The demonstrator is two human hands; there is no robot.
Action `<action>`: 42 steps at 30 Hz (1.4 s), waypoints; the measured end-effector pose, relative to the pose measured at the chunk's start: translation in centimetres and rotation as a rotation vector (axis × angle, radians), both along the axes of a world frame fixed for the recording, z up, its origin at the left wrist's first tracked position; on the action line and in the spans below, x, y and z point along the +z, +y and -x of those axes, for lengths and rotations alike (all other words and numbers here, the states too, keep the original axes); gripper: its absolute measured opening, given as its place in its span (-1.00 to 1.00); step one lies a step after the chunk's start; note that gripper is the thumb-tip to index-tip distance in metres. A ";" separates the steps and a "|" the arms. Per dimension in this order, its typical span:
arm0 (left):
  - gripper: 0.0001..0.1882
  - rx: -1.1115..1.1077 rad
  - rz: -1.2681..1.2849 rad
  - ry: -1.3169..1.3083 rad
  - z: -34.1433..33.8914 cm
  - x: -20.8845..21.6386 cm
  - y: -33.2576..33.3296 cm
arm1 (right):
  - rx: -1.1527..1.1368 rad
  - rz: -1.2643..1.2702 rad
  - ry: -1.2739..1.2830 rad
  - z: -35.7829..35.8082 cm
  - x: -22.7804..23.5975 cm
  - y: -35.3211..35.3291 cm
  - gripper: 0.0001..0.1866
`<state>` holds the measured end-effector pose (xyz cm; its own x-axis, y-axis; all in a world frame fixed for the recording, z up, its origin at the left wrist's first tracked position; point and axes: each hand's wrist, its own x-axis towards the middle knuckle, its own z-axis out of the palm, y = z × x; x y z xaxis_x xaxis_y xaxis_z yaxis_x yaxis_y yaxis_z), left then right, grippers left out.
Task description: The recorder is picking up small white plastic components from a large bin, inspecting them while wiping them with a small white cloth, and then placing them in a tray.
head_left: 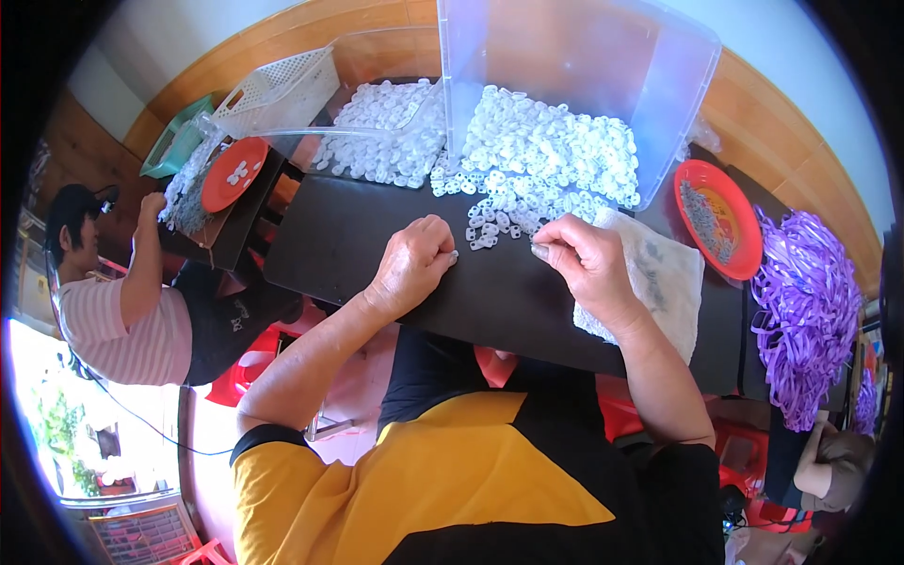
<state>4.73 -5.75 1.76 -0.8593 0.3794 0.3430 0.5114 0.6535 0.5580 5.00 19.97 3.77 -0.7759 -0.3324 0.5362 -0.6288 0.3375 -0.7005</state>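
Note:
My left hand (414, 262) is closed just above the dark table (330, 240), its thumb and forefinger pressed together. A pale spot shows at those fingertips, too small to name. Opposite it, my right hand (595, 268) pinches thumb against forefinger by the near edge of the loose white pieces; whatever sits in that pinch cannot be made out. These small white plastic pieces (508, 209) are rounded, with holes, and spill toward me from a big heap (556, 146) in a clear plastic bin (659, 104) tipped on its side. Under my right wrist lies a white cloth (673, 282) with a greyish patch.
A second clear bin (377, 52) with white pieces stands left. At right are a red plate (749, 250) of small grey parts and a purple ribbon bundle (805, 311). A co-worker (122, 311) sits left near another red plate (221, 188); another person (833, 466) is lower right.

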 end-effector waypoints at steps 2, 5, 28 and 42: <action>-0.84 0.037 -0.088 0.058 -0.1 -0.2 0.4 | 0.008 0.020 -0.028 0.0 0.0 0.0 -0.91; -0.84 0.078 -0.220 -0.004 -0.1 0.0 1.0 | 0.009 0.037 -0.100 -0.1 0.2 -0.1 -0.93; -0.94 -0.064 -1.199 -0.732 2.9 2.8 11.2 | -0.216 0.365 -0.266 1.3 -0.2 0.8 -0.93; -0.90 -0.058 -1.182 -0.646 2.4 1.5 10.9 | -0.234 0.353 -0.283 1.3 -0.4 0.3 -0.91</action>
